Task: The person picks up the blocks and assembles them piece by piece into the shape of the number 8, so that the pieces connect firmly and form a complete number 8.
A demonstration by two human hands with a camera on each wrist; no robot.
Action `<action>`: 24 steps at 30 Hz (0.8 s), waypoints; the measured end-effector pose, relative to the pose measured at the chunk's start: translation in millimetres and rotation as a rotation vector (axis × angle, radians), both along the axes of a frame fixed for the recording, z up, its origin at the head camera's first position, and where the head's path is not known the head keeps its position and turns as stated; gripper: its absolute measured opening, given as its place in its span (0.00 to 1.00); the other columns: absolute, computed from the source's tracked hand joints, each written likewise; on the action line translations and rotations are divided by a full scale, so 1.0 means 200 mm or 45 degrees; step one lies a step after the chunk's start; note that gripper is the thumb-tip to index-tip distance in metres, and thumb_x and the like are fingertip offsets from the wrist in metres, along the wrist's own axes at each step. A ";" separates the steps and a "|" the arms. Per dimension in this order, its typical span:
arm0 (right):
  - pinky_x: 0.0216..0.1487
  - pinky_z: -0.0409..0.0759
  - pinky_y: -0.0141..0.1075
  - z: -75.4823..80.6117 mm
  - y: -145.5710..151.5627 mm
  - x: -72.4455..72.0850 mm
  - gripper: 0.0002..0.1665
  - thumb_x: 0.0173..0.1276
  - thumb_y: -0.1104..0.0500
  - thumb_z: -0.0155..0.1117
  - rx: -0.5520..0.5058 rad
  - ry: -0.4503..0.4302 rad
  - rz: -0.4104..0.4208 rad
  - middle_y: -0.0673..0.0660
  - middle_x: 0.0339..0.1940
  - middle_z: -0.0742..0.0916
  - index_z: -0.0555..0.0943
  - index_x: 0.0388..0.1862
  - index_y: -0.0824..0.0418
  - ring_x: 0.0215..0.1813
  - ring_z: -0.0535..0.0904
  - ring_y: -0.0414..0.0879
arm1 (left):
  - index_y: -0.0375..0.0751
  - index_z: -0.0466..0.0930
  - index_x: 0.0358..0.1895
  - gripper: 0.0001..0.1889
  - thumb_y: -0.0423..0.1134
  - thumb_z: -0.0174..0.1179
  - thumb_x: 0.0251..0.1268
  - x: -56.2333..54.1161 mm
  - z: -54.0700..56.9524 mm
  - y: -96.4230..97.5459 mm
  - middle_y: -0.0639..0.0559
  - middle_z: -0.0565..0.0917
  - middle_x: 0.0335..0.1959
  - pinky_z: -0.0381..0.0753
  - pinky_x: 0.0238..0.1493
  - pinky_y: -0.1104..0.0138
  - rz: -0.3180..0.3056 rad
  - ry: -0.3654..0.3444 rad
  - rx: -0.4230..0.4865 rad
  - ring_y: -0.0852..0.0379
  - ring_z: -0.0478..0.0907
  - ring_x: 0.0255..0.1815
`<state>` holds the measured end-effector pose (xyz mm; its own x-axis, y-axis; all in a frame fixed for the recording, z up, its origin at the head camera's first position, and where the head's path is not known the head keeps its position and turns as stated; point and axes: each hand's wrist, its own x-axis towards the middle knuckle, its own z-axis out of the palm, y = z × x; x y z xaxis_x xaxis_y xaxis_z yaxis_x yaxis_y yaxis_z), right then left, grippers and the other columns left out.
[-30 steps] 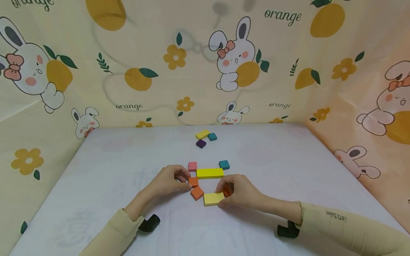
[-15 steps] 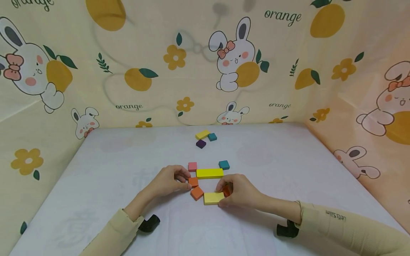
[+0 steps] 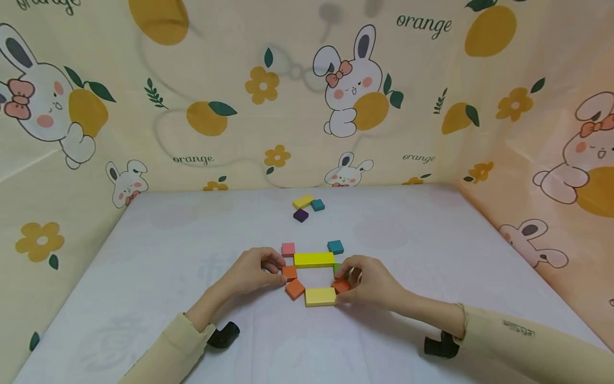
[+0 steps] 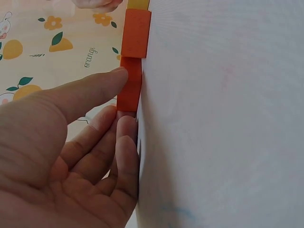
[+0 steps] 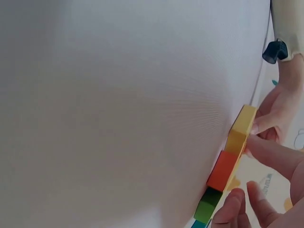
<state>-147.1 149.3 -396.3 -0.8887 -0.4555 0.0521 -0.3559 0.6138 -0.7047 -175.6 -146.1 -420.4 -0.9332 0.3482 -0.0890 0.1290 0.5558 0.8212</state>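
In the head view my left hand (image 3: 251, 271) pinches an orange block (image 3: 289, 273) at the ring's left side; the left wrist view shows the thumb on this orange block (image 4: 129, 88). A second orange block (image 3: 295, 289) lies turned beside it. My right hand (image 3: 373, 281) is at the right side, thumb by the end of a pale yellow block (image 3: 320, 297), fingers spread near a green block (image 3: 338, 270). Another orange block (image 3: 341, 286) lies between them, partly hidden; in the right wrist view this orange block (image 5: 223, 171) touches the yellow and green ones.
A long yellow block (image 3: 314, 260) forms the far side, with a pink block (image 3: 288, 249) and a teal block (image 3: 336, 247) by its ends. Farther back lie a yellow block (image 3: 304, 201), a small teal block (image 3: 318, 205) and a purple block (image 3: 301, 215). Patterned cloth walls (image 3: 297, 122) surround the table.
My right hand has shifted right and slightly away, off the pale yellow block's top, uncovering the green block and more of the right orange block. The left hand has stayed put.
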 end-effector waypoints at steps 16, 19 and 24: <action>0.25 0.75 0.32 -0.01 0.03 0.00 0.17 0.47 0.61 0.83 0.035 0.053 -0.029 0.49 0.29 0.83 0.83 0.33 0.57 0.27 0.73 0.46 | 0.46 0.82 0.44 0.16 0.40 0.76 0.53 0.00 0.00 0.00 0.55 0.82 0.36 0.79 0.43 0.65 0.015 -0.009 -0.008 0.55 0.77 0.37; 0.25 0.76 0.32 -0.01 0.03 0.00 0.17 0.48 0.62 0.83 0.036 0.045 -0.024 0.50 0.29 0.83 0.83 0.33 0.58 0.26 0.74 0.46 | 0.45 0.82 0.44 0.16 0.39 0.76 0.53 0.00 0.00 0.00 0.55 0.82 0.36 0.79 0.44 0.65 0.011 -0.012 -0.001 0.55 0.77 0.37; 0.27 0.77 0.32 0.00 0.02 0.01 0.17 0.47 0.62 0.83 0.053 0.034 -0.027 0.49 0.30 0.82 0.83 0.34 0.59 0.28 0.74 0.46 | 0.45 0.82 0.44 0.16 0.39 0.76 0.53 0.00 0.00 0.00 0.55 0.82 0.36 0.79 0.44 0.65 0.011 -0.012 0.009 0.55 0.77 0.37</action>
